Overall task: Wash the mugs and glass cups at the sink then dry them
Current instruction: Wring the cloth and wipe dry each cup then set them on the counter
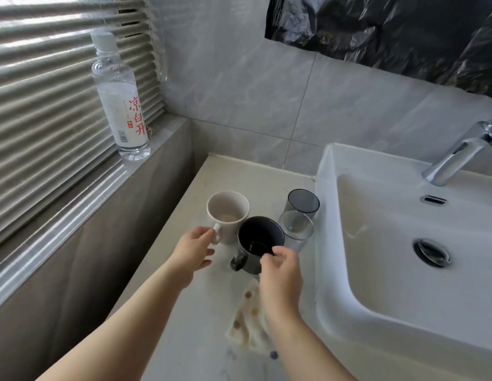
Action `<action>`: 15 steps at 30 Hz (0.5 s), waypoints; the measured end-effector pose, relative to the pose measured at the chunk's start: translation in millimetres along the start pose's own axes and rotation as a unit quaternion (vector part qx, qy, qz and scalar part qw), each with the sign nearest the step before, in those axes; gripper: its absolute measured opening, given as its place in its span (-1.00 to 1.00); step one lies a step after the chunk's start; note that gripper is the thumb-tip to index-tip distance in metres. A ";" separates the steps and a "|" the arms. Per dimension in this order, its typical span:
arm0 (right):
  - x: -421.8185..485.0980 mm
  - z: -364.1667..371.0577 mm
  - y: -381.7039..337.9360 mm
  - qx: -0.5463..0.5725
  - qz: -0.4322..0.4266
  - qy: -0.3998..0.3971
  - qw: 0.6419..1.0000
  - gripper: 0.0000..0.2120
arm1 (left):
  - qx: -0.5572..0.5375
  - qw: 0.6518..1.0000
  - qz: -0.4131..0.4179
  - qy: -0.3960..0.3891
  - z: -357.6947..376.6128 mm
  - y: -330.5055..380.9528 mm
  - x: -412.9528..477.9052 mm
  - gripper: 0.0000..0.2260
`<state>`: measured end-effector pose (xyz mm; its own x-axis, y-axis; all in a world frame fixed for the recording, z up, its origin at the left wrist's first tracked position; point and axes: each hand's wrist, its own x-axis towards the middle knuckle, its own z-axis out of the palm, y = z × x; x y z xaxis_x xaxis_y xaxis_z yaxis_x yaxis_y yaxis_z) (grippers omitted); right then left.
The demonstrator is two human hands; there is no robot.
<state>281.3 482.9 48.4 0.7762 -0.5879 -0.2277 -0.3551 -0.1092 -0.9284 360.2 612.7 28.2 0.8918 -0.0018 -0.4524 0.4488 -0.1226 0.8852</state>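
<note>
A white mug (227,213) stands on the counter (189,312) left of the sink (398,243). Just in front of it is a black mug (255,240), its handle toward me. Beside them, a clear glass (296,231) and a grey tinted glass (303,203) sit against the basin's left wall. My left hand (192,250) reaches the white mug's handle, its index fingertip touching it and the fingers loosely spread. My right hand (280,270) pinches the near right rim of the black mug between thumb and fingers.
A dotted cloth (246,325) lies on the counter under my right wrist. The chrome tap (456,155) stands at the back right of the basin. A water bottle (119,97) stands on the window ledge by the blinds. Tiled wall is behind.
</note>
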 end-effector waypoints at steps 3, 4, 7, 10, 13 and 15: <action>-9.7 8.3 9.4 0.026 0.025 0.018 0.999 -0.87 | 0.001 1.000 0.006 -0.011 1.6 0.9 2.5 -0.86; -10.3 12.3 12.9 0.021 0.045 -0.002 0.999 -0.87 | 0.002 1.000 0.006 -0.011 2.2 1.1 3.3 -0.86; -10.2 20.7 15.0 0.063 0.089 -0.076 0.991 -0.92 | 0.004 1.000 0.002 -0.008 3.1 -0.1 7.0 -0.82; -11.2 23.7 13.6 0.149 0.115 -0.145 0.971 -0.95 | 0.010 1.000 0.008 -0.013 2.1 -0.4 8.9 -0.80; -9.5 30.1 12.2 0.184 0.148 -0.197 0.952 -0.93 | 0.020 0.999 0.020 -0.023 1.1 -1.6 10.6 -0.78; -7.2 35.1 9.6 0.182 0.158 -0.204 0.949 -0.93 | 0.027 0.999 0.030 -0.024 1.5 -2.7 11.5 -0.78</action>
<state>290.7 514.2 30.7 0.8241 -0.1778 -0.5378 -0.4585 0.3483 -0.8176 369.2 611.5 20.5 0.9128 -0.0575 -0.4044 0.3897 -0.1737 0.9044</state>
